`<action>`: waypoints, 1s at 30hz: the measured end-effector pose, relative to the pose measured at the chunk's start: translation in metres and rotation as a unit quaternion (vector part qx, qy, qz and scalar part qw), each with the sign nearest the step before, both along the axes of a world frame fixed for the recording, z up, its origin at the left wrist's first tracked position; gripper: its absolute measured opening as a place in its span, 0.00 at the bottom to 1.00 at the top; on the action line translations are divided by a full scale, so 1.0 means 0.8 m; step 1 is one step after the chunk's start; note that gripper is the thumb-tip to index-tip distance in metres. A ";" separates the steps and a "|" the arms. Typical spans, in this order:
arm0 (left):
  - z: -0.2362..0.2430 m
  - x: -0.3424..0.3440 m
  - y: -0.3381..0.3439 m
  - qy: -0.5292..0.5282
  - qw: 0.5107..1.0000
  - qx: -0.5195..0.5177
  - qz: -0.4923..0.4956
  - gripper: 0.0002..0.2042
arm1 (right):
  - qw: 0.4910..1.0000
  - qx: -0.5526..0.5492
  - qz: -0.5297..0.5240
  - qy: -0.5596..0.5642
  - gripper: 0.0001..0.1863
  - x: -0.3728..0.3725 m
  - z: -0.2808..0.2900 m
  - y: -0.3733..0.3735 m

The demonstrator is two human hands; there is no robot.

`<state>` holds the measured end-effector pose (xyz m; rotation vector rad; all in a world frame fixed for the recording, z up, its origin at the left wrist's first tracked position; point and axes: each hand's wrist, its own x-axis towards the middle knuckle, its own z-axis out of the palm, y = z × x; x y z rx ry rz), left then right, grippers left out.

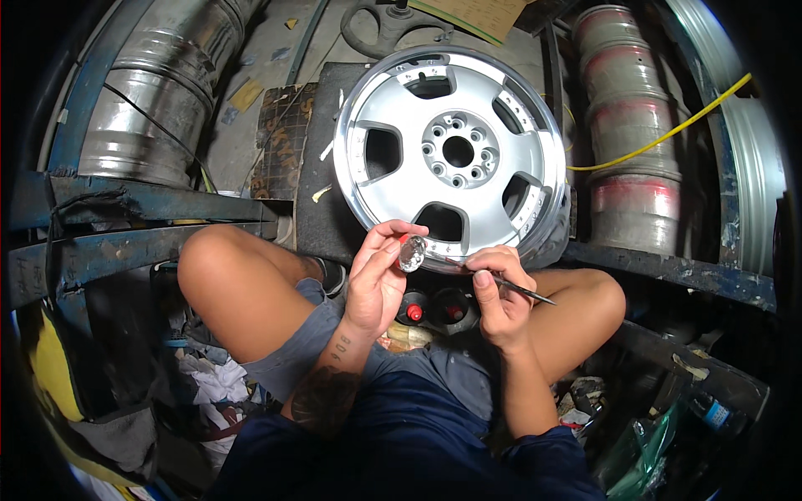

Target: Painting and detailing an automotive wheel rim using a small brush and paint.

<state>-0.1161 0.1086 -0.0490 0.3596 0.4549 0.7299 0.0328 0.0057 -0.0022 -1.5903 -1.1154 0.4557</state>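
My left hand (372, 280) pinches a small round cap (412, 254) with a red edge and shiny silver stuff inside, its opening tilted toward me. In my right hand (501, 301) is a slim dark-handled paintbrush (533, 294), held like a pen, with its thin front end pointing left at the cap. Whether the brush tip touches the cap is too small to tell. Just beyond both hands a large silver car wheel rim (480, 185) lies face up, with a polished lip, several window openings and a ring of bolt holes around its hub.
Stacked metal wheel barrels stand at left (142, 125) and right (631, 142), beside blue metal racks (117, 200). A yellow hose (668, 134) crosses the right stack. Between my legs sits a bottle with a red cap (414, 312). Crumpled white rags (219, 380) lie lower left.
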 end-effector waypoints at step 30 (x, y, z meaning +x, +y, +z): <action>-0.006 -0.006 0.004 0.012 0.999 0.002 0.039 0.14 | 0.973 -0.171 -0.101 -0.118 0.07 0.018 -0.043 -0.005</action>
